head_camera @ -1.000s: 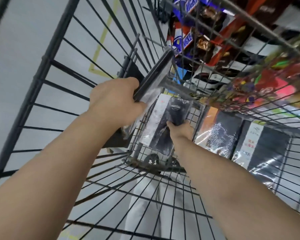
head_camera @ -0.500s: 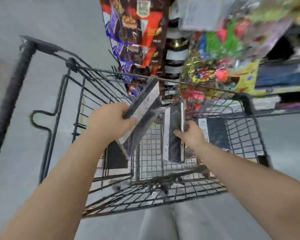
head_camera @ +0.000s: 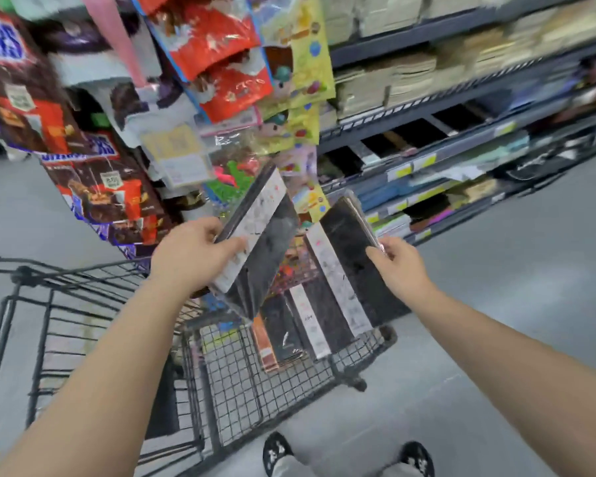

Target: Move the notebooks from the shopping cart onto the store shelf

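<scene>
**Two wrapped notebooks held up over the cart**

The first notebook [head_camera: 260, 242] has a black cover, a pale printed strip down one edge and a glossy wrap. It is raised above the shopping cart [head_camera: 234, 383], tilted so its top end leans away toward the hanging candy bags [head_camera: 100, 191]. The left hand [head_camera: 193, 256] grips its lower left edge, thumb laid across the pale strip and fingers curled behind the cover. The left forearm reaches up from the lower left corner, stretched out over the basket.

The second notebook [head_camera: 350, 266], of the same design, is just to the right and apart from the first. It is tilted too, its lower end hanging over the cart's front. The right hand [head_camera: 398, 266] pinches its right edge — thumb on the front cover, fingers behind — with the arm extended forward from the lower right.

Below both, more notebooks [head_camera: 300, 325] lie in the front of the cart against the wire wall, an orange-edged one at their left.

Up and to the right stands the store shelf [head_camera: 427, 110], with dark metal tiers carrying blurred stacks of pale paper goods. A grey floor [head_camera: 513, 287] lies around, and two black-and-white shoes [head_camera: 276, 449] show at the bottom edge.
</scene>
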The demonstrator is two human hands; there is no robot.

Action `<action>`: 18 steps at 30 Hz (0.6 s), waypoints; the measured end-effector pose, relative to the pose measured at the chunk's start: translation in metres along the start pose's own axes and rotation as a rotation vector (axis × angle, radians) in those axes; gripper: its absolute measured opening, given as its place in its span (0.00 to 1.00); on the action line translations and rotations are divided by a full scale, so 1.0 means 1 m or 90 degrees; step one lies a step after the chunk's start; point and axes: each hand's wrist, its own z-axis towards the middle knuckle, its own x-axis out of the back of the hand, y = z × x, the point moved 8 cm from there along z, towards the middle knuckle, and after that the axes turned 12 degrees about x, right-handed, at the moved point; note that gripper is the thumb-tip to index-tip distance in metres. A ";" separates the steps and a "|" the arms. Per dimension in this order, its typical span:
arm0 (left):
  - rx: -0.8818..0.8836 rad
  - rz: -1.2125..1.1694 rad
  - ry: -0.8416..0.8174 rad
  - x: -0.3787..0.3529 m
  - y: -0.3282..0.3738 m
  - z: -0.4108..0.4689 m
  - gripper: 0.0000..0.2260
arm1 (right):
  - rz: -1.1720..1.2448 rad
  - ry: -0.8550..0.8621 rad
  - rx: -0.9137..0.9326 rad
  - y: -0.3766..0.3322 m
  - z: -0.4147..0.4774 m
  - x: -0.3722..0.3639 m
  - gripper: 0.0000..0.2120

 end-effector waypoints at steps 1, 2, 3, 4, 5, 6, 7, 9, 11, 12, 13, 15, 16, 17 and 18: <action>-0.010 -0.003 -0.001 -0.008 0.019 -0.003 0.14 | -0.004 0.010 0.003 0.008 0.002 0.018 0.11; -0.018 -0.004 -0.002 -0.017 0.037 -0.007 0.15 | -0.003 0.018 0.011 0.016 0.005 0.036 0.10; -0.022 -0.006 -0.004 -0.028 0.055 -0.011 0.16 | 0.002 0.024 0.015 0.022 0.007 0.054 0.10; -0.022 -0.011 -0.006 -0.039 0.073 -0.014 0.16 | 0.016 0.029 0.020 0.030 0.009 0.072 0.10; -0.018 -0.023 -0.012 -0.052 0.089 -0.017 0.16 | 0.028 0.033 0.024 0.037 0.011 0.089 0.11; -0.014 -0.036 -0.017 -0.065 0.105 -0.020 0.17 | 0.032 0.038 0.032 0.045 0.014 0.106 0.11; -0.008 -0.044 -0.023 -0.079 0.120 -0.022 0.18 | 0.030 0.044 0.038 0.054 0.017 0.122 0.10; -0.003 -0.050 -0.034 -0.105 0.149 -0.026 0.16 | 0.021 0.051 0.048 0.073 0.024 0.153 0.09; 0.003 -0.057 -0.042 -0.129 0.175 -0.029 0.15 | 0.005 0.053 0.043 0.095 0.035 0.179 0.09; 0.006 -0.060 -0.048 -0.140 0.186 -0.029 0.15 | 0.002 0.056 0.034 0.105 0.040 0.190 0.09; 0.012 -0.060 -0.055 -0.151 0.196 -0.028 0.16 | 0.003 0.061 0.023 0.114 0.046 0.201 0.10; 0.021 -0.042 -0.068 -0.171 0.211 -0.022 0.17 | 0.006 0.074 -0.002 0.133 0.057 0.218 0.12; 0.027 -0.031 -0.074 -0.180 0.217 -0.017 0.18 | 0.007 0.077 -0.008 0.141 0.064 0.224 0.12; 0.034 -0.025 -0.081 -0.188 0.222 -0.011 0.18 | 0.009 0.078 -0.012 0.149 0.072 0.229 0.12; 0.039 -0.019 -0.086 -0.195 0.227 -0.005 0.18 | 0.016 0.077 -0.016 0.155 0.081 0.233 0.12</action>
